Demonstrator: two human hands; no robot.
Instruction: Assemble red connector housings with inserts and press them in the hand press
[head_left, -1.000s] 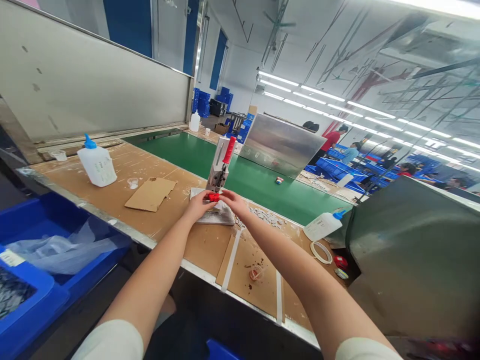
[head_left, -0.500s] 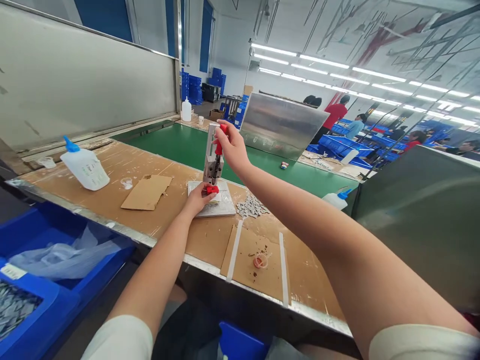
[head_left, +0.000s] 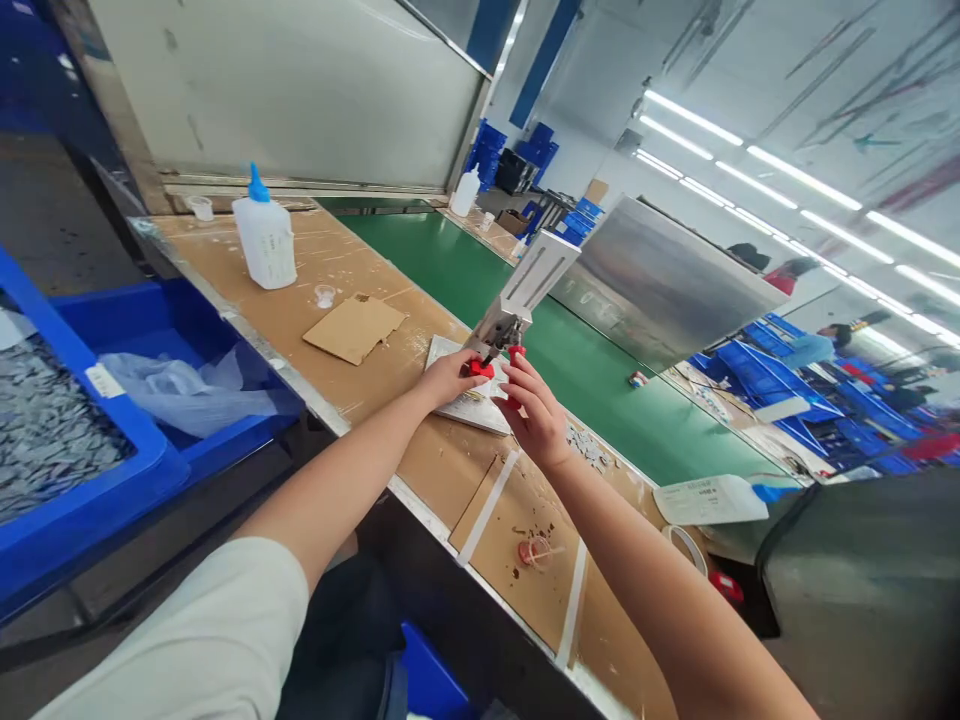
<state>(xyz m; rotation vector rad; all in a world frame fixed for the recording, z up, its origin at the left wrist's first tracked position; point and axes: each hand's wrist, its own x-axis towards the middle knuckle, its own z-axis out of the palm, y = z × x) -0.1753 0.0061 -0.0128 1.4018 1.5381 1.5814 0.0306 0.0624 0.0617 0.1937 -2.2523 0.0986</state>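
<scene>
A metal toggle-clamp fixture (head_left: 525,285) with an upright slotted plate stands on a pale base plate (head_left: 480,412). My left hand (head_left: 444,382) reaches to its foot, with thumb and fingers closed about a small red block (head_left: 481,370) under the clamp. My right hand (head_left: 536,412) has its fingers curled round the clamp's red handle (head_left: 516,353), which is swung down low; the fingers partly hide it. Small grey flat pieces (head_left: 589,447) lie in a pile just right of the base plate.
Cardboard (head_left: 356,328) and a blue-capped bottle (head_left: 266,240) are at left. A small cup (head_left: 534,552) sits on taped cardboard in front. Another bottle (head_left: 709,500) lies at right. A green belt (head_left: 600,345) runs behind; a blue bin (head_left: 67,430) of grey pieces is at far left.
My right hand has brought the red handle down from the top of the fixture towards me. My left hand stays at the red block. The camera view has tilted and shifted.
</scene>
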